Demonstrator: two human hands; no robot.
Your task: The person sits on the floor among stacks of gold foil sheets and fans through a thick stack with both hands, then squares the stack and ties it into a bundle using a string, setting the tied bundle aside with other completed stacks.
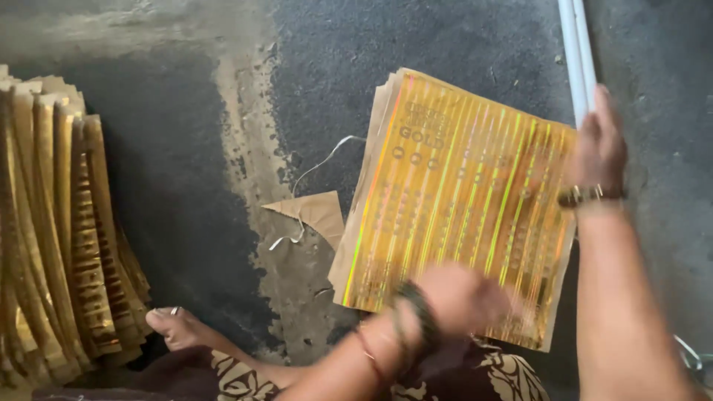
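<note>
Gold foil sheets [453,200] in a stack on the dark floor [186,186], a hand at each end.

Head view: the left hand [460,297] is blurred over the stack's near edge, so whether its grip is closed I cannot tell; beaded bands ring that wrist. The right hand [598,152] lies flat on the far right corner, fingers extended, pressing rather than clasping, with a bracelet at the wrist. The sheets are shiny, rectangular, streaked with rainbow glints, brown paper beneath. A fanned pile of similar sheets [59,238] is cut off at left, beside a bare foot [174,327]. A torn paper scrap [316,212] lies between.
</note>
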